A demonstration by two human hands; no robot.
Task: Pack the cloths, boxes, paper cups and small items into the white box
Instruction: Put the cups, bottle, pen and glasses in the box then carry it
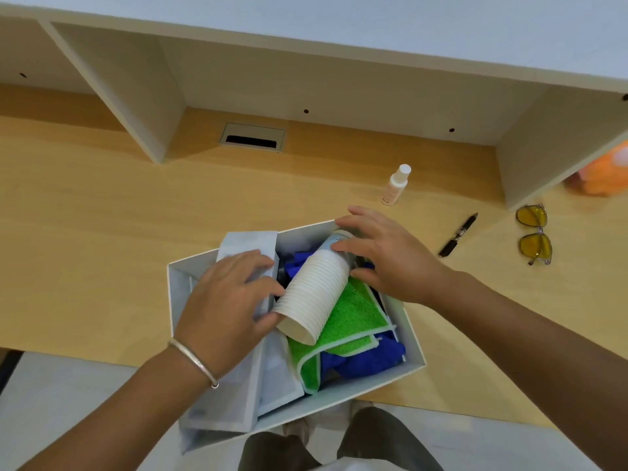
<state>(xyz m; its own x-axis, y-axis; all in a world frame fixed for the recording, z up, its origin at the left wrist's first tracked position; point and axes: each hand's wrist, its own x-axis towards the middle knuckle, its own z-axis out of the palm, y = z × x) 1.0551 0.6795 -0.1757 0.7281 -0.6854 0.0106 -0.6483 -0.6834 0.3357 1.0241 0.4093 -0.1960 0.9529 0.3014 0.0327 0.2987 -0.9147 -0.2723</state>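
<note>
Your left hand (228,294) lies over the left part of the white box (413,348). Its fingers are loosely bent; the fingertips touch the wide end of the stack of paper cups (311,294), and the palm rests on a pale flat box (246,248) that stands inside. Your right hand (384,254) is at the far end of the stack, with fingers spread and only a little curved; they press on the narrow end of the cups, not closed around it. The stack lies on its side in the white box, across a green cloth (353,321), and a blue cloth (360,363) shows under the green one. Another pale flat box (234,402) leans at the near left side.

The white box stands on the wooden desk (85,232), at its near edge. To the right, on the desk, there are a small white bottle (396,185), a black pen (458,234) and yellow glasses (533,234), all well apart from the box.
</note>
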